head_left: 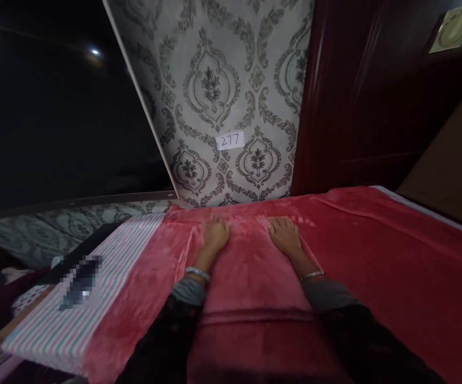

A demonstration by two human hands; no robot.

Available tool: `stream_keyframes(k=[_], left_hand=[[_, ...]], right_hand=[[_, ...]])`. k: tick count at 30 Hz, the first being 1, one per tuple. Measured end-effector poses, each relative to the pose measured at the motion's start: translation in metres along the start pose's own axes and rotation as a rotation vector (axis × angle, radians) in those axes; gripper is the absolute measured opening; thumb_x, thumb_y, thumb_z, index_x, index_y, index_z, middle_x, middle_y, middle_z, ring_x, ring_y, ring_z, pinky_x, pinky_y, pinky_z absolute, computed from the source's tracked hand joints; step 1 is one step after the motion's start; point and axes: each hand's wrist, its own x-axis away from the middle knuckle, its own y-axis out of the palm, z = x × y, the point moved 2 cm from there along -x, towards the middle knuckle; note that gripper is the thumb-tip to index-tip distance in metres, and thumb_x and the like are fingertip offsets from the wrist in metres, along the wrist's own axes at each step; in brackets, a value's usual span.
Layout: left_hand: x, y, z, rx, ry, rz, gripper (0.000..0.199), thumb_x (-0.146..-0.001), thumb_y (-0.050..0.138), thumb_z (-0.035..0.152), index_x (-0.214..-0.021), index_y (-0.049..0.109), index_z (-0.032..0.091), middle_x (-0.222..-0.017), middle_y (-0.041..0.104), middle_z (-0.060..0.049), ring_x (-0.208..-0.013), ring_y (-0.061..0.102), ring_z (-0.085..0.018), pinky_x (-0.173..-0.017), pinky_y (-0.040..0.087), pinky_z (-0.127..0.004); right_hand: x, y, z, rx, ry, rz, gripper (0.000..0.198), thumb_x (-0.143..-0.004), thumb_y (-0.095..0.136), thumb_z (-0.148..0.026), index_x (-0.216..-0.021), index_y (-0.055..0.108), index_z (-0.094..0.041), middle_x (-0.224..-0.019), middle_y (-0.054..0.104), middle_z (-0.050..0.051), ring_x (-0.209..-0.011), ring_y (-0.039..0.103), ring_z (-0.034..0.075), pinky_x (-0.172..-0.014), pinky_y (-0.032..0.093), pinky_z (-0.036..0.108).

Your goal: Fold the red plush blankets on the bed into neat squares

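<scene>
Head view: both hands are pressing flat on a red plush blanket.
Left hand: lying open, fingers spread, gripping nothing.
Right hand: lying open, palm down, gripping nothing.
Blanket: folded strip is running lengthwise away toward the wall.
Surface: bed, with a striped sheet showing leftward.
Room: patterned wallpaper is carrying a "277" label; dark red door rightward.

A blocky pixelated patch is covering something dark on the pink and grey striped sheet, so no telling what it is. The plush red blanket is running off the right and bottom edges. The dark area top left is showing nothing readable.
</scene>
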Motion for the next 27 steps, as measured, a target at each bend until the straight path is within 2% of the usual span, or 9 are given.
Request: stream_keyframes(k=[2, 5, 9, 13, 16, 20, 24, 27], left_hand=[[-0.005, 0.002, 0.028, 0.051, 0.166, -0.054, 0.058, -0.101, 0.038, 0.046, -0.152, 0.04, 0.019, -0.16, 0.039, -0.014, -0.15, 0.029, -0.029, -0.123, 0.017, -0.054], [-0.002, 0.018, 0.06, 0.105, 0.363, -0.177, 0.067, -0.1, 0.037, 0.053, -0.157, 0.033, 0.017, -0.164, 0.028, -0.014, -0.153, 0.021, -0.031, -0.123, 0.011, -0.059], [0.011, 0.044, 0.068, 0.082, 0.379, -0.23, 0.067, -0.101, 0.032, 0.055, -0.157, 0.032, 0.018, -0.164, 0.03, -0.013, -0.153, 0.021, -0.03, -0.123, 0.01, -0.062], [0.015, 0.051, 0.063, 0.049, 0.365, -0.196, 0.067, -0.101, 0.028, 0.057, -0.158, 0.03, 0.021, -0.164, 0.029, -0.011, -0.153, 0.023, -0.029, -0.123, 0.013, -0.06], [0.009, 0.044, 0.05, -0.019, 0.32, -0.191, 0.065, -0.101, 0.028, 0.057, -0.156, 0.034, 0.024, -0.163, 0.033, -0.01, -0.151, 0.026, -0.029, -0.123, 0.016, -0.057], [0.003, 0.027, 0.003, -0.121, 0.08, -0.201, 0.061, -0.099, 0.035, 0.057, -0.152, 0.043, 0.028, -0.159, 0.042, -0.008, -0.147, 0.034, -0.031, -0.121, 0.021, -0.057], [0.011, 0.015, -0.042, -0.167, -0.131, -0.128, 0.06, -0.1, 0.03, 0.051, -0.149, 0.046, 0.02, -0.153, 0.047, -0.017, -0.143, 0.038, -0.038, -0.113, 0.027, -0.066], [0.018, 0.017, -0.054, -0.16, -0.22, -0.049, 0.059, -0.101, 0.028, 0.046, -0.15, 0.044, 0.018, -0.155, 0.043, -0.017, -0.144, 0.035, -0.037, -0.111, 0.031, -0.065]], right_hand=[[0.001, -0.002, -0.001, -0.006, 0.001, 0.02, 0.049, -0.104, 0.03, -0.035, -0.146, 0.051, -0.023, -0.15, 0.05, 0.009, -0.141, 0.036, 0.033, -0.111, 0.033, 0.055], [0.002, -0.003, -0.001, -0.001, -0.009, 0.046, 0.048, -0.104, 0.03, -0.035, -0.144, 0.053, -0.022, -0.149, 0.051, 0.01, -0.139, 0.038, 0.033, -0.11, 0.035, 0.053], [0.0, 0.002, 0.001, 0.028, -0.02, 0.037, 0.05, -0.102, 0.032, -0.035, -0.146, 0.051, -0.022, -0.151, 0.049, 0.01, -0.139, 0.037, 0.032, -0.111, 0.033, 0.053], [-0.002, 0.008, 0.003, 0.041, -0.016, 0.035, 0.051, -0.102, 0.031, -0.035, -0.147, 0.051, -0.021, -0.153, 0.047, 0.01, -0.141, 0.035, 0.032, -0.113, 0.03, 0.053], [-0.002, 0.008, 0.004, 0.03, -0.012, 0.027, 0.051, -0.102, 0.03, -0.036, -0.148, 0.05, -0.023, -0.153, 0.047, 0.009, -0.141, 0.034, 0.033, -0.112, 0.031, 0.054], [-0.002, 0.006, 0.003, 0.018, -0.011, 0.019, 0.051, -0.102, 0.031, -0.036, -0.148, 0.049, -0.023, -0.152, 0.048, 0.01, -0.141, 0.035, 0.032, -0.111, 0.032, 0.054], [-0.002, 0.004, 0.001, 0.015, -0.012, 0.03, 0.049, -0.102, 0.033, -0.035, -0.146, 0.051, -0.024, -0.152, 0.049, 0.009, -0.14, 0.037, 0.032, -0.112, 0.031, 0.053], [-0.001, 0.003, 0.002, 0.019, -0.011, 0.034, 0.048, -0.102, 0.034, -0.034, -0.146, 0.052, -0.023, -0.152, 0.049, 0.008, -0.14, 0.038, 0.032, -0.112, 0.032, 0.052]])
